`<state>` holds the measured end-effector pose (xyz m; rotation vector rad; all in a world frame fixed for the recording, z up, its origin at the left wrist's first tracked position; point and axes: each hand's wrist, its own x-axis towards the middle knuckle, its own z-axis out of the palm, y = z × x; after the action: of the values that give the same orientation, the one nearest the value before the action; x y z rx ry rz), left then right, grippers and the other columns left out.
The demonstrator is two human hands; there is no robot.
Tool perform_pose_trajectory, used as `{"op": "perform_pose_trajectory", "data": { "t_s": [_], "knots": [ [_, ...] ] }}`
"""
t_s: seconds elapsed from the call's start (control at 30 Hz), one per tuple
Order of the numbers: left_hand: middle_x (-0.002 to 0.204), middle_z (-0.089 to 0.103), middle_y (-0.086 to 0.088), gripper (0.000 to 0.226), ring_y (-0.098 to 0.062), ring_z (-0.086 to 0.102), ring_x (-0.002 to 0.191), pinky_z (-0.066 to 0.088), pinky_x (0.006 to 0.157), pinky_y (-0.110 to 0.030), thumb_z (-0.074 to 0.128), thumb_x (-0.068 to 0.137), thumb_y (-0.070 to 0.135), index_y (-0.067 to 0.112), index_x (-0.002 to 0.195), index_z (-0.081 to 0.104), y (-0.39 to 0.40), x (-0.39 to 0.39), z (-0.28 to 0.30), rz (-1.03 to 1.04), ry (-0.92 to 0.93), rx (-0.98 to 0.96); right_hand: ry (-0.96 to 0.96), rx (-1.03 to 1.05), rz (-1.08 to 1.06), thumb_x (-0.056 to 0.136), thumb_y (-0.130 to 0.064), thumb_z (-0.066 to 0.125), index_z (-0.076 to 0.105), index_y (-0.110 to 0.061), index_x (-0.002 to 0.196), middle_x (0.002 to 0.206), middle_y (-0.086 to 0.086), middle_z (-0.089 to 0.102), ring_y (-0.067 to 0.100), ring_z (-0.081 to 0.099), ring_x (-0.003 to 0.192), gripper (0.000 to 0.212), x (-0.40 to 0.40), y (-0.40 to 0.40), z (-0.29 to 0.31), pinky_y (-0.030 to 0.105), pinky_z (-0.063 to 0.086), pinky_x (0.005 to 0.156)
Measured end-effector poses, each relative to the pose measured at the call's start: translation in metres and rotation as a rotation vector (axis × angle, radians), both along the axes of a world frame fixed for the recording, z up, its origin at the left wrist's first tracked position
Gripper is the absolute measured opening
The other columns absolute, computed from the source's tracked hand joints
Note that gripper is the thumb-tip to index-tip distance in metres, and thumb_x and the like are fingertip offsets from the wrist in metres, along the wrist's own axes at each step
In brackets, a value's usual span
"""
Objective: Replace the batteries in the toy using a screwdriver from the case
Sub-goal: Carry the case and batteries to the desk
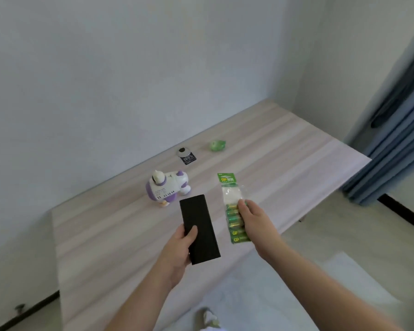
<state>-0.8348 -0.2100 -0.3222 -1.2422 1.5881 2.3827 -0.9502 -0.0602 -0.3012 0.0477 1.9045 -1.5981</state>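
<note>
Pale walls meet in a corner behind the light wooden surface (129, 235) with soft pink and beige stripes, and I see grey-blue curtains (397, 144) hanging at the right side of it. I take the white and purple plastic toy dog (166, 187) as my landmark; it stands on the surface near the wall.

Just in front of the toy dog, my left hand (181, 249) holds a flat black rectangular case (198, 229). The thumb lies on top of the case and the other fingers are curled under its near end, so this grip is closed on the case. The far end of the case points toward the toy dog, but I cannot tell if the case touches the surface.

To the right of the toy dog, my right hand (253, 219) holds a clear plastic pack of green batteries (234, 211) with a green card header. The thumb presses on the pack and the fingers are behind it, so this grip is closed on the pack.

Behind the toy dog, nearer the wall, lies a small black packet with a round silver part (186, 156). To the right of that packet, well behind the toy dog, sits a small green rounded object (217, 145); its details are too blurred for me to name it.
</note>
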Motion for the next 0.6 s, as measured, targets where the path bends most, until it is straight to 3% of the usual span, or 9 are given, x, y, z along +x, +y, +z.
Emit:
{"op": "perform_pose_trajectory", "data": {
  "t_s": [0.13,0.23,0.3,0.43,0.6],
  "knots": [
    [0.114,0.071,-0.003,0.023,-0.022,0.067,0.104,0.055,0.079,-0.037,0.051,0.100,0.023,0.020,0.122,0.057,-0.030,0.015,-0.030,0.040,-0.047,0.001,-0.073,0.058,0.057,0.101,-0.042,0.038,0.052,-0.022,0.117,0.099,0.008,0.067,0.022,0.068,0.088,0.029,-0.003,-0.045,-0.037,0.038,0.058,0.080],
    [0.116,0.068,0.000,0.024,-0.018,0.066,0.103,0.054,0.073,-0.031,0.050,0.100,0.025,0.024,0.125,0.052,-0.043,0.021,-0.050,0.040,-0.070,-0.047,-0.104,0.124,0.098,0.102,-0.042,0.037,0.049,-0.021,0.117,0.098,0.007,0.065,0.020,0.066,0.085,0.028,-0.002,-0.071,-0.058,0.033,0.056,0.071],
    [0.117,0.067,0.000,0.026,-0.019,0.065,0.104,0.055,0.077,-0.033,0.050,0.100,0.026,0.023,0.126,0.051,-0.050,0.023,-0.064,0.029,-0.077,-0.074,-0.115,0.161,0.130,0.102,-0.040,0.037,0.048,-0.019,0.116,0.097,0.007,0.064,0.020,0.065,0.082,0.028,-0.005,-0.082,-0.072,0.031,0.054,0.067],
    [0.116,0.066,-0.001,0.022,-0.019,0.064,0.104,0.054,0.088,-0.039,0.050,0.100,0.021,0.018,0.122,0.050,-0.057,0.020,-0.091,0.083,-0.093,-0.007,-0.150,0.220,0.146,0.102,-0.038,0.038,0.050,-0.012,0.114,0.098,0.011,0.063,0.022,0.064,0.081,0.031,-0.013,-0.089,-0.102,0.035,0.054,0.070],
    [0.119,0.063,-0.004,0.022,-0.020,0.063,0.103,0.054,0.077,-0.035,0.054,0.099,0.022,0.019,0.120,0.048,-0.066,0.013,-0.114,0.085,-0.166,0.046,-0.160,0.292,0.165,0.100,-0.038,0.043,0.053,-0.015,0.108,0.100,0.014,0.066,0.027,0.067,0.083,0.026,-0.027,-0.086,-0.130,0.044,0.058,0.077]
  ]
}}
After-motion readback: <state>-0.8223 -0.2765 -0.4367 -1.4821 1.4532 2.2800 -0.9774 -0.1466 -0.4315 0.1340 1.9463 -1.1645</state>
